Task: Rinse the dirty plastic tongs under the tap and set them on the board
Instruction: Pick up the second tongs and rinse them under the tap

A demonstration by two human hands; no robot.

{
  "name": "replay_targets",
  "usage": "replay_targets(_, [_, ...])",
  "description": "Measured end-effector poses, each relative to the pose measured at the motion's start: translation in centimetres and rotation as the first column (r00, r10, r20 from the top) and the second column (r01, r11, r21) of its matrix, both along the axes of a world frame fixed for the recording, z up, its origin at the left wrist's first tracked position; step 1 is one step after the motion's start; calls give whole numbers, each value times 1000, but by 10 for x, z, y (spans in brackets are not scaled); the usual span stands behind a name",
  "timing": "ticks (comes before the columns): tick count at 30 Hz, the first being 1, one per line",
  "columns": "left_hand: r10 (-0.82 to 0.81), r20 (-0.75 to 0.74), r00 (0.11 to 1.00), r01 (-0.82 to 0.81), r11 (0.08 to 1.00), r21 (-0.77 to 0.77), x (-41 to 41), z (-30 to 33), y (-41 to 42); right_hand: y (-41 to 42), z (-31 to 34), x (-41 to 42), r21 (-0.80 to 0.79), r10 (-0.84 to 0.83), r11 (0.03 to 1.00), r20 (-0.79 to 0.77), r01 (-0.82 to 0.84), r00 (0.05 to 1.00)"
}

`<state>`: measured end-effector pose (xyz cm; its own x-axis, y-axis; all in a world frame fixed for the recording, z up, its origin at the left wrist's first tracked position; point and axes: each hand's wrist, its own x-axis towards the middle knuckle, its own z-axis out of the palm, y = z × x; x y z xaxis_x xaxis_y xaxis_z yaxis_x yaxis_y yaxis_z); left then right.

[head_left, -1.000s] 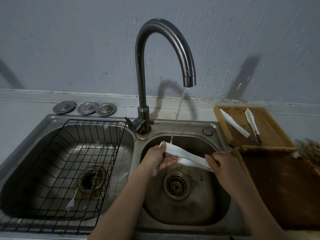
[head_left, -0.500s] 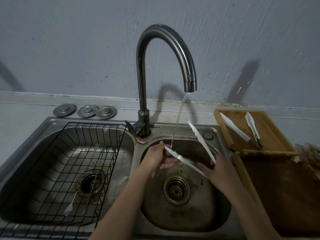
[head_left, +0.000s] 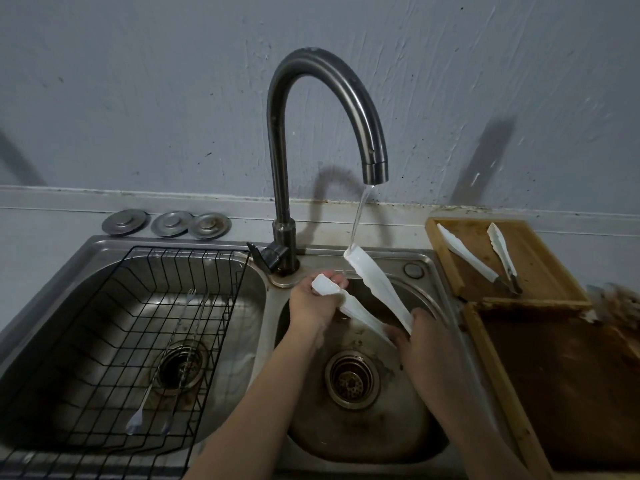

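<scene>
Tongs [head_left: 375, 299], white plastic, dirty: held over right basin at 12 o'clock of its drain, arms splayed in a V; far arm tipped up under the stream, near arm lying across left palm.

Sink [head_left: 426, 268], stainless, double basin: spanned the lower frame; right basin stained around its drain [head_left: 349, 379].

Tap [head_left: 322, 140], dark gooseneck: stood at 12 o'clock of the divider, spout arched toward 3 o'clock, running; stream [head_left: 358, 220] landed on tip of far tong arm.

Wire rack [head_left: 114, 344], black: sat in left basin, at 9 o'clock of the hands; slim utensils [head_left: 162, 372] lay inside, kind not discernible.

Dark wooden tray [head_left: 554, 386]: lay at 3 o'clock of right basin, on the counter.

Board [head_left: 540, 261], light wood: lay at 1 o'clock of right basin, touching far edge of dark tray; carried second tongs [head_left: 479, 259], arms spread, hinge toward 5 o'clock.

Right hand [head_left: 426, 344]: wrapped around hinge end of the tongs, at 4 o'clock of the tips.

Left hand [head_left: 311, 303]: fingers curled around tip of near arm, at 9 o'clock of the stream.

Three metal drain covers [head_left: 168, 223]: lined up on back ledge, at 10 o'clock of the tap base.
</scene>
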<state>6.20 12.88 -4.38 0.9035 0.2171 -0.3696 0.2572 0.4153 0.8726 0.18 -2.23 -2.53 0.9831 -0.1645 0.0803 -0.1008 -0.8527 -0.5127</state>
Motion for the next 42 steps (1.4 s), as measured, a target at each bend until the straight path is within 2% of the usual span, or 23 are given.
replay_targets(4, [-22,57,998,16,996,91,-3,0,-3,0,1,1,-14,-2,1000,29,2,1000])
replay_targets(6, [-29,53,998,23,994,108,-1,1,-2,-1,2,0,-11,5,1000,39,-5,999])
replay_targets(10, [-41,40,998,29,961,274,0,3,0,-2,4,-1,22,12,1000,46,-13,999])
replay_targets(11, [-45,53,998,29,963,268,0,4,2,-1,3,0,18,22,1000,38,-22,999])
replay_targets(14, [-85,75,994,77,992,98,2,6,4,1,-4,5,13,88,996,-41,-87,995])
replay_targets(18, [-148,126,981,144,989,43,2,14,-4,13,-17,8,-51,149,986,-181,-160,972])
replay_targets(21, [-43,107,993,49,997,-60,1,14,-6,17,-22,9,-109,222,965,-146,-239,964])
replay_targets(24, [32,26,999,-27,986,-165,2,13,-1,14,-14,12,-262,324,909,-44,-323,945])
replay_targets(25, [62,-8,998,-63,978,-199,3,14,1,12,-9,13,-249,362,900,-24,-356,932])
replay_targets(28, [142,-149,979,-191,896,-401,7,10,10,4,12,15,47,367,928,37,-369,929])
replay_targets(31, [68,-314,947,-257,746,-614,9,2,12,3,30,18,288,268,897,251,-336,930])
replay_targets(33, [23,-390,921,-312,645,-698,5,2,1,14,44,23,250,267,891,385,-378,884])
replay_targets(35, [9,-435,900,-360,577,-733,2,1,-12,33,58,31,92,365,889,449,-449,816])
replay_targets(38, [12,-489,872,-430,495,-755,-4,2,-20,57,73,46,-33,508,838,409,-544,758])
replay_targets(42, [15,-491,871,-450,428,-784,-10,8,-14,66,75,64,-86,542,827,385,-555,747])
